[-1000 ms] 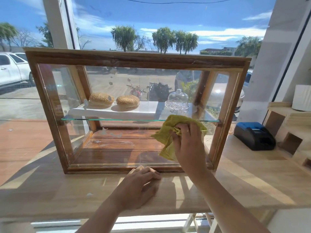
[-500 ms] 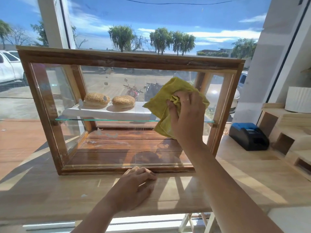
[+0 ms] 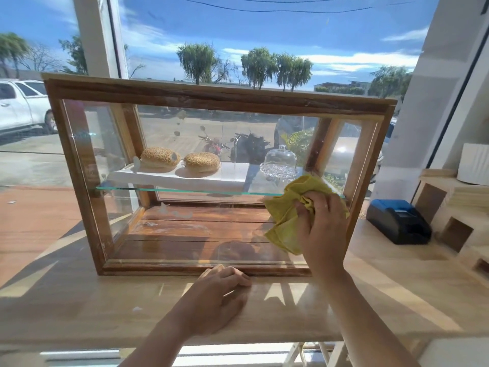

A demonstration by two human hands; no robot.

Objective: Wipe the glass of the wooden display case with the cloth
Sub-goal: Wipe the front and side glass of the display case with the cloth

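The wooden display case [image 3: 211, 95] stands on the wooden counter [image 3: 79, 308], its front glass pane [image 3: 185, 229] facing me. My right hand [image 3: 321, 229] presses a crumpled yellow-green cloth [image 3: 285, 221] against the lower right part of that glass, close to the right frame post. My left hand [image 3: 219, 298] rests on the counter with loosely curled fingers, its fingertips at the case's bottom rail. It holds nothing. Inside the case, two sesame buns [image 3: 160, 157] and a small glass dome [image 3: 280, 161] sit on a glass shelf [image 3: 172, 189].
A black and blue receipt printer [image 3: 399, 221] sits on the counter right of the case. Wooden cubby shelves [image 3: 455, 215] and a white container [image 3: 473, 165] stand at the far right. A large window behind shows a street, parked motorbikes and a white truck.
My right hand went up with the cloth to the upper right of the glass, then came back down to the lower right. The left hand stayed put.
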